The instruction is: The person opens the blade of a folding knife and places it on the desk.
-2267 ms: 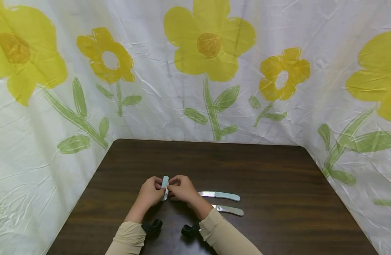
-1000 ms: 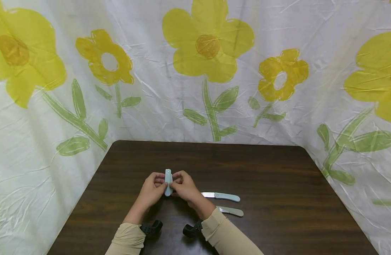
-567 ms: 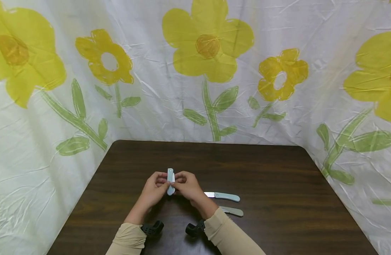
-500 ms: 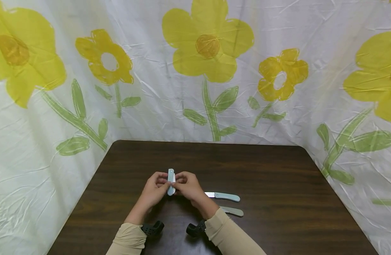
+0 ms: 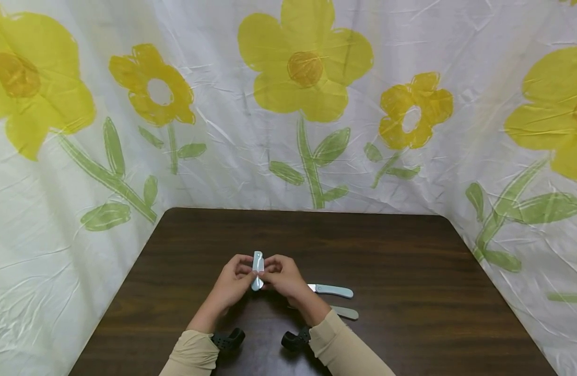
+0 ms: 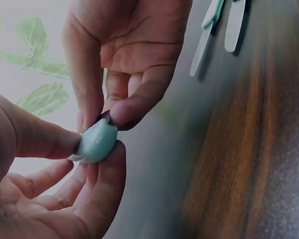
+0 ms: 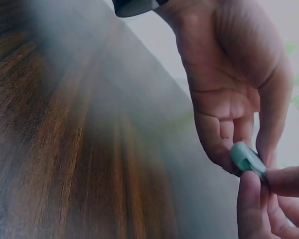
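Note:
A light blue folding knife (image 5: 258,257) stands nearly upright between both hands above the table, its blade lying along the handle. My left hand (image 5: 233,280) pinches the handle between thumb and fingers. From the other side, my right hand (image 5: 284,277) pinches the knife at its blade edge. In the left wrist view the rounded end of the knife (image 6: 98,142) faces the camera. A slot shows along the knife (image 7: 245,157) in the right wrist view. Fingertips hide the middle of the knife.
Beyond my right wrist lie two unfolded knives, one with a light blue handle (image 5: 335,290) and one with a grey-green handle (image 5: 345,313). My right arm partly covers their blades. The dark wooden table (image 5: 391,250) meets a flowered curtain (image 5: 232,156) at its far edge.
Both hands have shifted slightly right with the folding knife, which has gone from slanted to more upright and turned a little. My right hand and wrist now cover more of the lying knives' blades.

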